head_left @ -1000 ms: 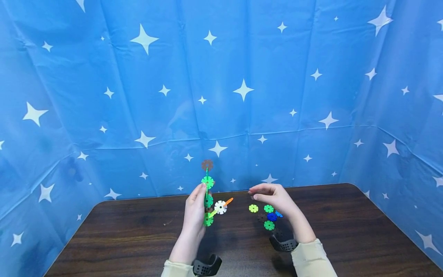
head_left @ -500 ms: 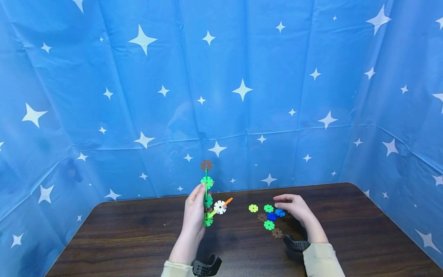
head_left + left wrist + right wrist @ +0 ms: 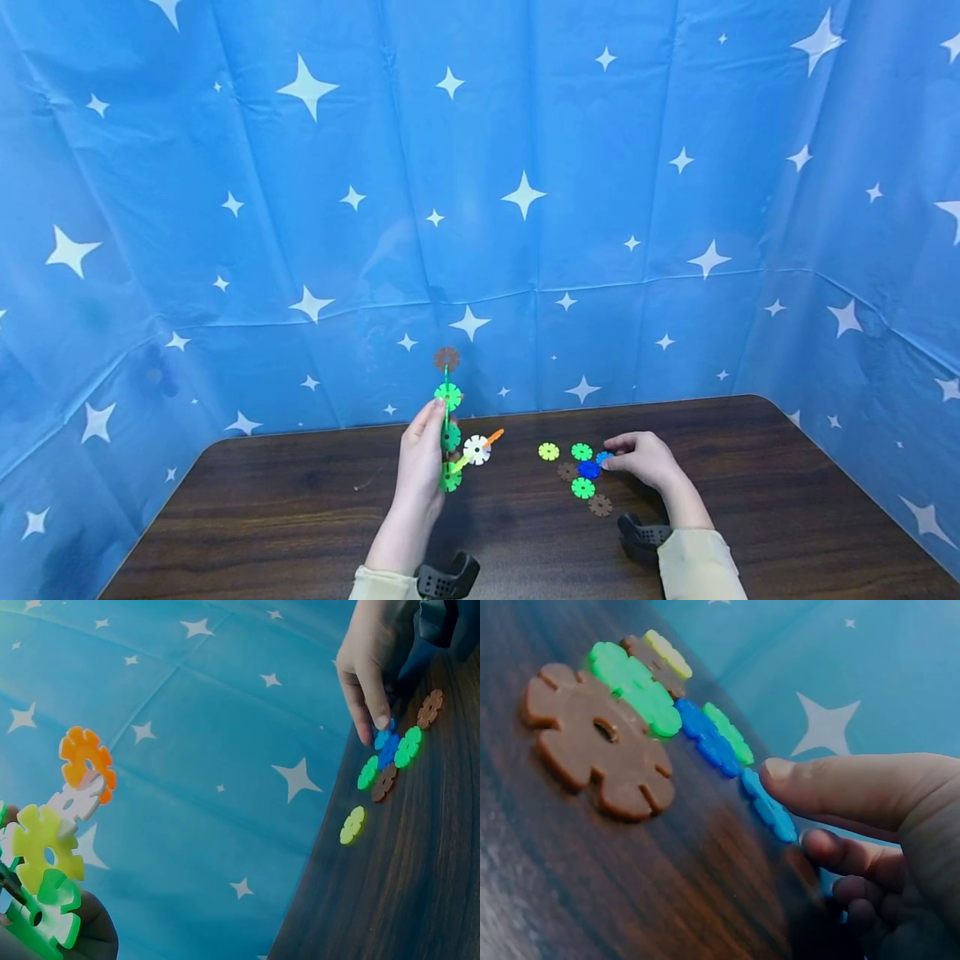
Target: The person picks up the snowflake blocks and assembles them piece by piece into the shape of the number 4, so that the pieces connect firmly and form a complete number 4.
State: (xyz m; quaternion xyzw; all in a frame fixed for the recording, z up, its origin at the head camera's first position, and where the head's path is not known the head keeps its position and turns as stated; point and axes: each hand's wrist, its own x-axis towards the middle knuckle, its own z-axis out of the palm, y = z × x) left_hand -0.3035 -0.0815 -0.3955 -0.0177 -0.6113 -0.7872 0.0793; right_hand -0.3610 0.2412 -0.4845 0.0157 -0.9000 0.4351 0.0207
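Note:
My left hand [image 3: 422, 454] holds an upright chain of joined snowflake discs. A brown disc [image 3: 447, 359] tops it, with green discs [image 3: 448, 396] below. From its lower part a yellow disc [image 3: 46, 847], a white disc [image 3: 477, 450] and an orange disc [image 3: 79, 761] branch off to the right. The left fingers behind the chain are mostly hidden. My right hand [image 3: 648, 458] is down at the table, thumb and index finger pinching the edges of a light blue snowflake disc [image 3: 767, 806]. That disc still lies at the tabletop, beside a dark blue disc [image 3: 707, 737].
Loose discs lie near the right hand on the dark wooden table [image 3: 300, 517]: a yellow one [image 3: 549, 451], green ones [image 3: 582, 488] and brown ones [image 3: 600, 505]. A blue star-patterned curtain [image 3: 480, 250] hangs behind the table's far edge.
My right hand has moved right and down from above the loose discs to the light blue disc, its fingers closing on that disc. The left hand and its chain stay almost still.

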